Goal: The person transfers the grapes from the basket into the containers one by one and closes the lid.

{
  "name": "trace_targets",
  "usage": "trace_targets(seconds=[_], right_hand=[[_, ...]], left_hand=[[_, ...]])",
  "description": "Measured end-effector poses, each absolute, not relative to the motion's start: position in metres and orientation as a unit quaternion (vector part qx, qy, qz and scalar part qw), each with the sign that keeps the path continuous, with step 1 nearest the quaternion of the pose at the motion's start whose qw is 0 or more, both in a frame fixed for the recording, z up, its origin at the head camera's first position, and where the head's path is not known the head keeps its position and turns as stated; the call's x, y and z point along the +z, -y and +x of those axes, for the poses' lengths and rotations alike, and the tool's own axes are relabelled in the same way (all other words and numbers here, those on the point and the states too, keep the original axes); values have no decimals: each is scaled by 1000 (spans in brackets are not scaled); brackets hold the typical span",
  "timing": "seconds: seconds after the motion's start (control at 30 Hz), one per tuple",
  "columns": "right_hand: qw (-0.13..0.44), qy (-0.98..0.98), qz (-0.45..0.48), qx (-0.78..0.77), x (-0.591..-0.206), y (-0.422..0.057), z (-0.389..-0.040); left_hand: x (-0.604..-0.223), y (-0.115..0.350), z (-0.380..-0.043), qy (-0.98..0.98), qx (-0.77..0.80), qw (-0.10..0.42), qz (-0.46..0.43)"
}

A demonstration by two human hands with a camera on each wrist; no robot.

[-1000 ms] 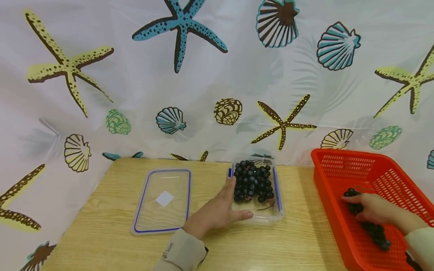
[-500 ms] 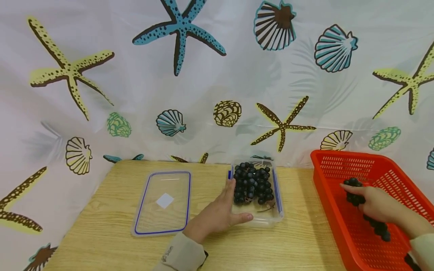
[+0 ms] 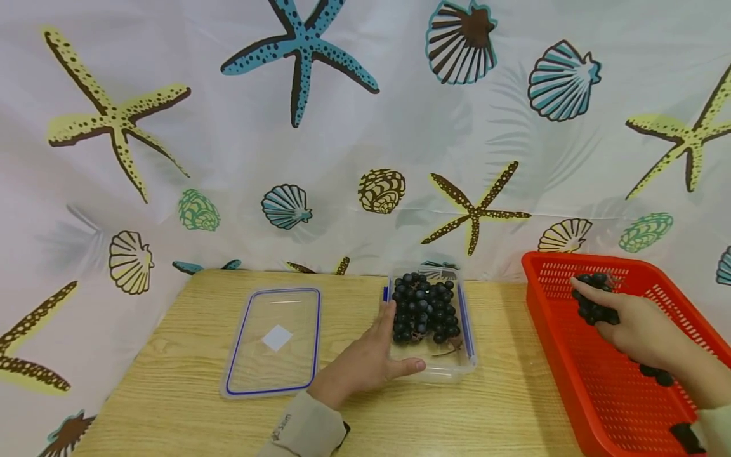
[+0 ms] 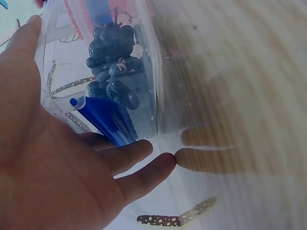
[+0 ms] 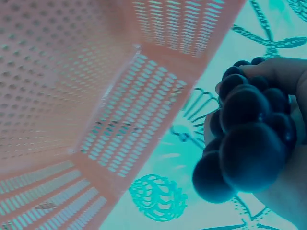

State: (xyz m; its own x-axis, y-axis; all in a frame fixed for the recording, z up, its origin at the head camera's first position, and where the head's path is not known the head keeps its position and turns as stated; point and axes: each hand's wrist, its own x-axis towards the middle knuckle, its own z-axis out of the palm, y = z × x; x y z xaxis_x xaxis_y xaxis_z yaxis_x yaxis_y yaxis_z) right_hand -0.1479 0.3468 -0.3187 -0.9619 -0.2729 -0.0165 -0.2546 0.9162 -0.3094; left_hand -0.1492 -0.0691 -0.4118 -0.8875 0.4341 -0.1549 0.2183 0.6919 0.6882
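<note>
My right hand [image 3: 645,327] grips a long bunch of dark grapes [image 3: 594,308], seen over the upper part of the red basket. More dark grapes show below that wrist. The right wrist view has the bunch [image 5: 252,158] hanging toward the camera, thumb and fingers round it. My left hand [image 3: 365,362] rests against the near left side of a clear plastic container [image 3: 469,330], its fingers along the wall and thumb at the front edge. Inside lie bunches of dark grapes [image 3: 425,308]. In the left wrist view the fingers [image 4: 148,179] are extended beside a blue clip [image 4: 108,117].
A clear lid [image 3: 274,343] with a blue seal lies on the wooden table [image 3: 171,355], left of the container. The red perforated basket [image 3: 562,355] stands at the right. Behind the table hangs a white sheet [image 3: 342,146] printed with starfish and shells.
My right hand has taken hold of the bunch of grapes in the basket and lifted it up toward the basket's far side. The left hand has stayed at the container.
</note>
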Motion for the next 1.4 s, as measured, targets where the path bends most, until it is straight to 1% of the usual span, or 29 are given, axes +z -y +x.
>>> trace_targets(seconds=[0.2,0.4,0.47,0.77,0.93,1.13,1.27,1.4], right_hand=[[-40,-975,-159,-147,-302,-331,-139],[-112,-961,-186,-173,-287,-302,-130],[-127,-953,-204,-182,-284,-289,-128],[-214,-889,-338,-223,-279,-235,-121],[-221,-866,-361,-267,-280,-209,-122],[-226,-838,-382,-317,-297,-179,-131],[-214,-841,-358,-345,-311,-162,-136],[-187,-852,-318,-370,-324,-150,-139]], left_hand=[[-411,69,-148,-905,352,157,180],[-412,68,-149,-906,350,155,181],[-413,69,-149,-905,351,156,180],[-413,69,-149,-904,355,157,181],[-413,70,-150,-903,357,156,182],[-414,72,-151,-904,354,154,183],[-414,72,-151,-904,354,152,183],[-414,72,-151,-903,358,151,185]])
